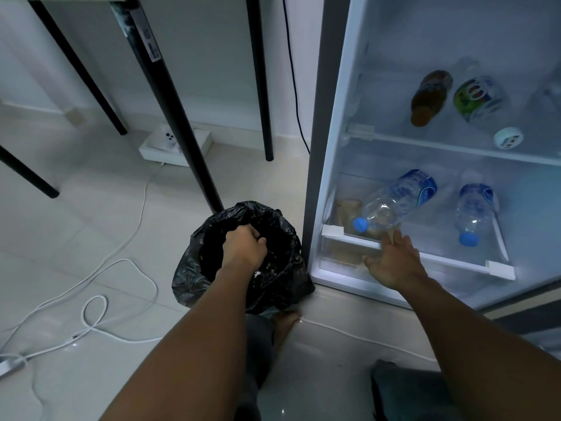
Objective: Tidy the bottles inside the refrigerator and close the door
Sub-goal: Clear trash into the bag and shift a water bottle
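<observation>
Two hands (391, 262) near shelf edge (425, 256)

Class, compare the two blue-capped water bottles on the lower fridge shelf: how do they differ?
The left bottle lies at the shelf's front edge, by the right hand; the right bottle lies farther in, untouched. The left bottle looks bigger. Both are clear, lie on their sides, caps toward the front.

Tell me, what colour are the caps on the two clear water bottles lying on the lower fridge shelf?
Both caps are blue, clearest in the head view.
</observation>
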Action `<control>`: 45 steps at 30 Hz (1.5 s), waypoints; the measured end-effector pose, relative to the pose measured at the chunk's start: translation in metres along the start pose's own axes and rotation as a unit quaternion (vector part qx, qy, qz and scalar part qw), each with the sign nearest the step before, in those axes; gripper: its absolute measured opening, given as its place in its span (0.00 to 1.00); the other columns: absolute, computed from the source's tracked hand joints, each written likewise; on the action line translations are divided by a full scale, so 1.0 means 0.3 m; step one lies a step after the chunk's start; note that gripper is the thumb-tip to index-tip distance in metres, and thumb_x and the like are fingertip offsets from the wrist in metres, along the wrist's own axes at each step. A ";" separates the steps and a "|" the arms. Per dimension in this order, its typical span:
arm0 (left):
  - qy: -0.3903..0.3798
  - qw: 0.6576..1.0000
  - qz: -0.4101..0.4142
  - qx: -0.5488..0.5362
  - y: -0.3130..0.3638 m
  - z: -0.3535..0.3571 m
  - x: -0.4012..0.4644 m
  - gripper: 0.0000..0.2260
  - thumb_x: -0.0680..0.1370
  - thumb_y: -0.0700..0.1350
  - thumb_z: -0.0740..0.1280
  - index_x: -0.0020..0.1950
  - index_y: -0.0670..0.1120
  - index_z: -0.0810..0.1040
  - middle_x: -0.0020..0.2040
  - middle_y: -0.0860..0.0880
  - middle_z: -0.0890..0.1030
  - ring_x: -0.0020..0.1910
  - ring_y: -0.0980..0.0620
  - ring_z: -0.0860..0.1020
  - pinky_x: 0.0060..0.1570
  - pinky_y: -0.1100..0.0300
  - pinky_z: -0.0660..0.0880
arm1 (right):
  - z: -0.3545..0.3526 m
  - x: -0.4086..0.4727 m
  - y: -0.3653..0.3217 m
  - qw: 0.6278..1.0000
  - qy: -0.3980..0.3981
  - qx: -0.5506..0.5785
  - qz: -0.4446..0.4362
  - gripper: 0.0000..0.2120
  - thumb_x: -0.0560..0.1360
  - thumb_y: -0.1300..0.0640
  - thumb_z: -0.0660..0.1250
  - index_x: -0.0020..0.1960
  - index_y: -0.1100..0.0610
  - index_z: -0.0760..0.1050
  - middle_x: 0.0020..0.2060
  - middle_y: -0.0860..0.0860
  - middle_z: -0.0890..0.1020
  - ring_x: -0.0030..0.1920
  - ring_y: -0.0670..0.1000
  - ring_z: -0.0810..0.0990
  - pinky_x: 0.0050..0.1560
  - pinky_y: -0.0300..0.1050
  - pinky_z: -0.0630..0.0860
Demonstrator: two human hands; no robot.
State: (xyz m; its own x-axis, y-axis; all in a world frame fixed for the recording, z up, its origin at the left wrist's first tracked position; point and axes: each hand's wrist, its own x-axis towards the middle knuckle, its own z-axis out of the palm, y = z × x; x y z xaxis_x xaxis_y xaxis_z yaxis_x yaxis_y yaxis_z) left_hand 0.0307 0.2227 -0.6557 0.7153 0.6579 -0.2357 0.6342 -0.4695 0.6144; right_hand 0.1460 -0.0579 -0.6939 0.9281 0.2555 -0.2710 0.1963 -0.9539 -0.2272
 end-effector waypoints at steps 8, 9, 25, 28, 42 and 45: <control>-0.066 0.990 0.114 0.055 0.087 0.059 -0.072 0.07 0.77 0.47 0.66 0.52 0.47 0.81 0.48 0.46 0.83 0.49 0.44 0.80 0.54 0.51 0.79 | -0.002 -0.007 0.009 0.999 -0.028 0.021 0.002 0.39 0.77 0.41 0.64 0.79 0.53 0.48 0.80 0.54 0.48 0.79 0.61 0.47 0.77 0.57 0.54; -0.070 0.987 0.130 0.058 0.105 0.070 -0.085 0.07 0.77 0.46 0.66 0.52 0.47 0.81 0.48 0.46 0.83 0.49 0.44 0.81 0.54 0.51 0.78 | -0.004 -0.011 0.019 0.999 -0.030 0.032 0.002 0.39 0.76 0.42 0.65 0.79 0.52 0.48 0.80 0.53 0.49 0.79 0.60 0.47 0.77 0.59 0.56; -0.156 0.929 0.334 0.034 0.339 0.286 -0.147 0.18 0.78 0.46 0.65 0.67 0.48 0.68 0.64 0.47 0.73 0.55 0.44 0.78 0.58 0.48 0.75 | -0.013 -0.039 0.015 0.991 0.042 0.123 -0.016 0.32 0.75 0.48 0.66 0.76 0.53 0.60 0.75 0.52 0.63 0.75 0.55 0.60 0.74 0.52 0.64; -0.120 0.938 0.325 0.017 0.379 0.336 -0.117 0.20 0.79 0.47 0.66 0.69 0.44 0.66 0.65 0.44 0.70 0.60 0.43 0.75 0.60 0.48 0.73 | -0.010 -0.025 0.030 0.986 0.067 0.152 -0.005 0.30 0.74 0.46 0.65 0.74 0.52 0.63 0.73 0.50 0.65 0.73 0.54 0.66 0.70 0.54 0.70; -0.054 0.966 0.209 -0.140 0.464 0.400 -0.090 0.16 0.78 0.49 0.69 0.63 0.46 0.75 0.56 0.46 0.80 0.55 0.47 0.78 0.55 0.53 0.75 | -0.147 0.005 0.080 0.980 0.059 0.191 0.018 0.18 0.77 0.48 0.66 0.64 0.54 0.76 0.60 0.55 0.81 0.58 0.56 0.80 0.56 0.45 0.74; 0.005 0.936 0.290 -0.198 0.459 0.344 -0.127 0.14 0.77 0.45 0.70 0.62 0.46 0.75 0.57 0.49 0.76 0.56 0.52 0.75 0.59 0.50 0.75 | -0.165 -0.017 0.074 0.972 0.095 0.207 0.052 0.18 0.77 0.48 0.66 0.63 0.57 0.76 0.58 0.57 0.82 0.57 0.59 0.80 0.55 0.45 0.74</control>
State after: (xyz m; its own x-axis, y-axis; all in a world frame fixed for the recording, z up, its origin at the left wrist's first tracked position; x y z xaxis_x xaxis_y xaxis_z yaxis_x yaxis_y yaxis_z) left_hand 0.1210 0.0721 -0.6399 0.9015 0.3666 0.2299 -0.0203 -0.4948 0.8687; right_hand 0.1612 -0.0882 -0.6512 0.9856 0.0900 -0.1433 -0.0089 -0.8181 -0.5749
